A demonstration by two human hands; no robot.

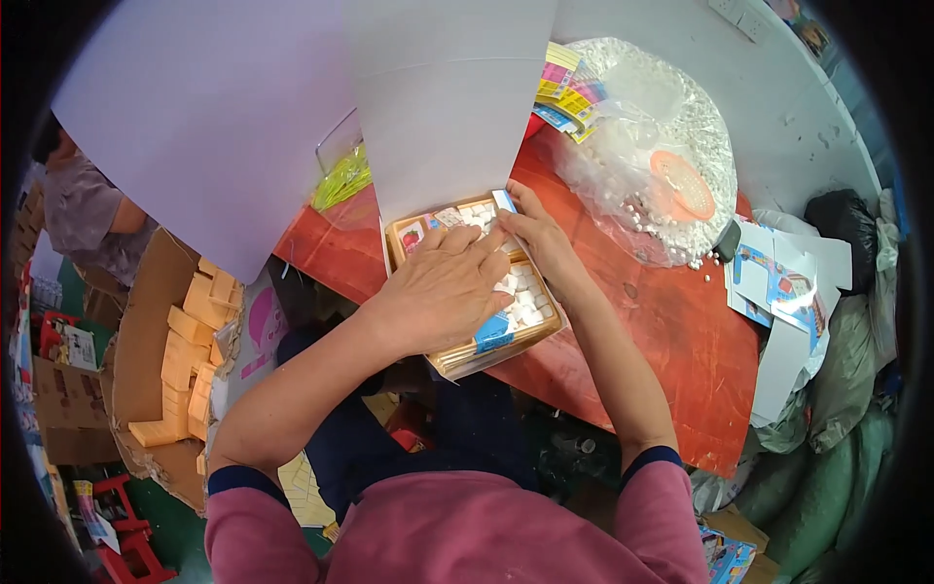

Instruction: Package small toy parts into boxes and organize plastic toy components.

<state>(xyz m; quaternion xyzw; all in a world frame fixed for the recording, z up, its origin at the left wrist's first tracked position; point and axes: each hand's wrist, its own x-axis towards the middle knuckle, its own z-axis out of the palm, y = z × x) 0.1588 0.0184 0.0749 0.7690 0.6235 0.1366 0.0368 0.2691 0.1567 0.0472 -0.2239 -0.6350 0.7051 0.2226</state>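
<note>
A shallow box with a gold tray [449, 362] rests at the near edge of the red table. Its compartments hold small white cubes [526, 297] and printed packets, one with a strawberry picture [412, 237]. A tall white panel [452, 117] stands up behind the tray. My left hand [449, 282] lies across the contents with its fingers stretched out, covering the middle of the tray. At the far right corner my right hand [538, 234] grips the box, its thumb over the rim. Some of its fingers are hidden behind the corner.
On the red table [662, 336] are loose white pieces in clear plastic [623, 165], an orange basket [682, 185], printed cards [569, 88] and yellow-green strips [345, 180]. Flat cartons [778, 282] lie right. A cardboard box [146, 321] holds orange trays [185, 360]; another person [92, 209] is behind it.
</note>
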